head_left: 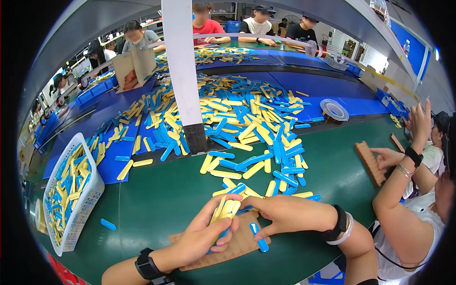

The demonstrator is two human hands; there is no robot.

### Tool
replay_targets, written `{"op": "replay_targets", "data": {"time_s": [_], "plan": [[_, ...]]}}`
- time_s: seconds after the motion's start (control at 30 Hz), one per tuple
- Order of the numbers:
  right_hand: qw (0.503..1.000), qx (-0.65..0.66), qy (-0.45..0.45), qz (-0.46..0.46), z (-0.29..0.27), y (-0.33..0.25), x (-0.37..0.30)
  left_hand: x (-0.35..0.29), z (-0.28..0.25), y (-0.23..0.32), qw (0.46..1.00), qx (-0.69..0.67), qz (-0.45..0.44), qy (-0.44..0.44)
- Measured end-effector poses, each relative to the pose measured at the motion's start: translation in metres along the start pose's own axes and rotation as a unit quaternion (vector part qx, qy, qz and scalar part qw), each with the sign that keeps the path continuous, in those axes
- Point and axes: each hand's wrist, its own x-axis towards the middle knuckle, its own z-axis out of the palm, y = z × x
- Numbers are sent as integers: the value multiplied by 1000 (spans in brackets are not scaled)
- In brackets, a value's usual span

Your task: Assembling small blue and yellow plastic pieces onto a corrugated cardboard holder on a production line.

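Near the front edge of the green table, my left hand (194, 242) is closed around a bunch of flat yellow and blue strips (225, 211) with rounded ends. Under both hands lies a brown ridged board (206, 260), partly covered by them. My right hand (289, 213) reaches in over the board from the right, its thumb spread away from the forefinger. The thumb tip touches a single blue strip (262, 245) that lies across the board's right end. Its other fingers are partly hidden, and a bit of blue shows beneath them.
A large heap of blue and yellow strips (223, 109) spreads beyond my hands. At left stands a white basket (97, 190) of strips; a loose blue strip (108, 224) lies beside it. At right, a co-worker's hand (387, 159) touches another ridged board (369, 161). A white post (183, 61) rises ahead.
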Motion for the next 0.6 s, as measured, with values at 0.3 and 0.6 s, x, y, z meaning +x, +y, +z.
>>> {"op": "replay_targets", "data": {"time_s": [0.3, 0.6], "plan": [[999, -1, -50, 3, -7, 13, 5, -1, 2, -2, 1000, -5, 15, 12], [985, 100, -111, 85, -8, 9, 3, -4, 2, -7, 999, -7, 32, -28]]}}
